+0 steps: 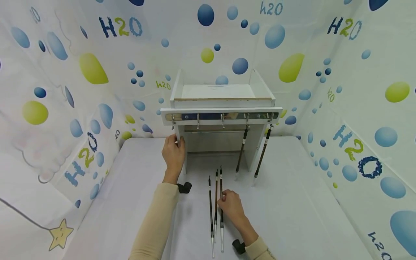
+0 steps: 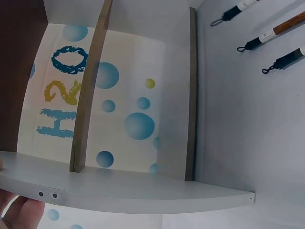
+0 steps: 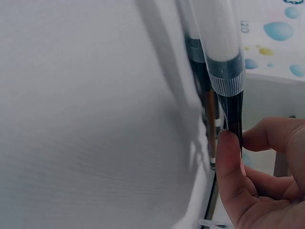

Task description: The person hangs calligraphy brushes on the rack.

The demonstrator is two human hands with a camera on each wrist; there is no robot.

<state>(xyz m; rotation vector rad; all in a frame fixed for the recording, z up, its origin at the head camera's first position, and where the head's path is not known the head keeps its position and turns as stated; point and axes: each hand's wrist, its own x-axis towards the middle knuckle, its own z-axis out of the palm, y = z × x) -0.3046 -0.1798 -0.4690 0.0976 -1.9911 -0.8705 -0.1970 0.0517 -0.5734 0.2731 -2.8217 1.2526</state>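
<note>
My left hand (image 1: pixel 173 153) grips the left side panel (image 2: pixel 128 195) of a white wooden stand, fingers around its edge. Low at the front, my right hand (image 1: pixel 232 207) pinches a dark-handled calligraphy brush (image 1: pixel 221 184) between thumb and fingers. This brush has a clear cap over its white bristles and a small loop at the other end. Just left of it lie two more capped brushes, one with a brown handle (image 1: pixel 216 202) and one with a black handle (image 1: pixel 210 209). The loop ends of all three point toward the stand.
Across the stand's front runs a rail (image 1: pixel 208 116) with several metal hooks. From its right-hand hooks hang two brushes, an inner one (image 1: pixel 241 150) and an outer one (image 1: pixel 262 155). A shallow white tray (image 1: pixel 217 92) forms the top. Printed sheeting (image 1: pixel 240 36) walls in the white table (image 1: pixel 292 202).
</note>
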